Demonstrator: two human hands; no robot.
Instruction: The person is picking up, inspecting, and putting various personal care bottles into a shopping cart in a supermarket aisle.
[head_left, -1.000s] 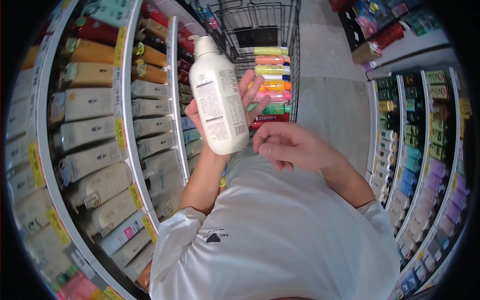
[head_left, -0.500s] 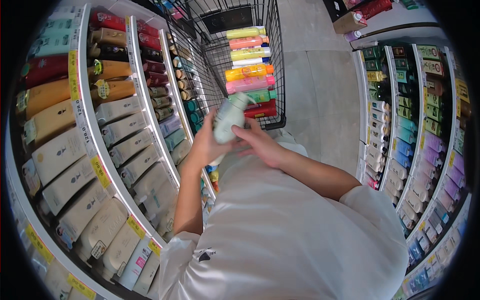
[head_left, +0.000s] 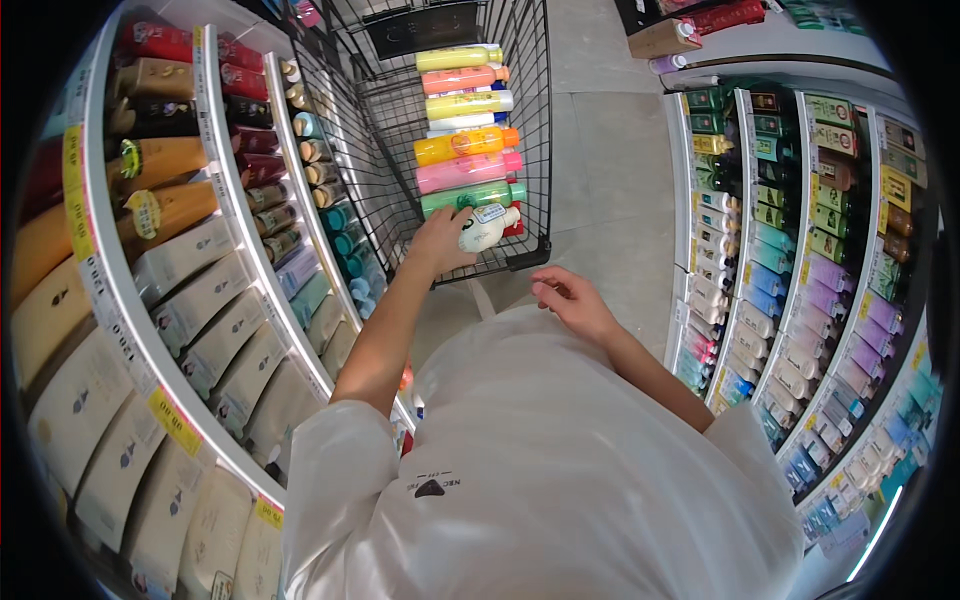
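A view from above of a person in a white T-shirt [head_left: 540,480] standing in a shop aisle, with a black wire shopping cart [head_left: 380,120] just ahead of them.

The left hand [head_left: 440,240] reaches forward over the cart's near edge. Its fingers [head_left: 455,222] are wrapped around a white bottle [head_left: 487,226], which lies on its side at the near end of the cart basket, touching a green bottle [head_left: 470,196].

Inside the cart, a row of bottles lies side by side from the near edge to the far edge: the green one, then a pink bottle [head_left: 465,170], an orange bottle [head_left: 462,146], a yellow-green bottle [head_left: 468,104], a salmon bottle [head_left: 460,80] and a yellow bottle [head_left: 455,58] at the far end.

The right hand [head_left: 565,297] hovers empty, close to the person's chest, near the cart's near right corner. Its fingers [head_left: 550,285] are loosely curled and slightly apart, holding nothing.

On the person's left, curved shelves [head_left: 215,120] carry cream pouches [head_left: 190,300] and brown bottles. On the right, shelves [head_left: 745,200] hold small green, purple and blue bottles. The floor [head_left: 600,140] between them is grey tile.
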